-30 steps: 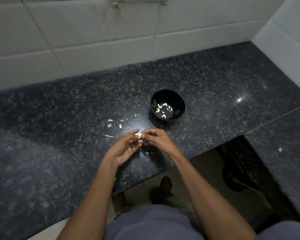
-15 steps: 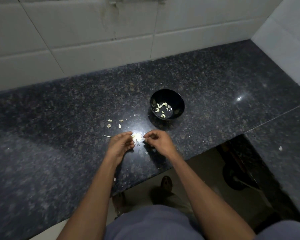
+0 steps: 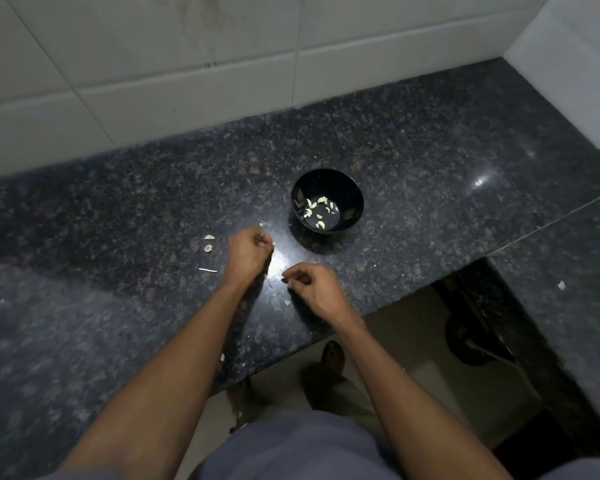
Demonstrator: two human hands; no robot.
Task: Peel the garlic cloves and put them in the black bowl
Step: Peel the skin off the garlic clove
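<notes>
Right hand [image 3: 314,287]: low over the near edge of the surface [image 3: 430,161], fingers curled, tips pinched together on something small; what it holds is too small to tell. Left hand [image 3: 248,252]: just beyond, apart from the right, fingers curled under, a pale fleck at the tips, probably a clove or its skin. Peel scraps [image 3: 208,247]: lying left of the left hand, likely discarded there. Bowl [image 3: 327,201]: farther back, right of the left hand, holding several peeled cloves [image 3: 317,211], placed within easy reach for dropping.

walls: white tiles [image 3: 187,81] | counter: dark speckled granite [image 3: 430,140] (glossy glare) | floor: pale [image 3: 402,341]
</notes>
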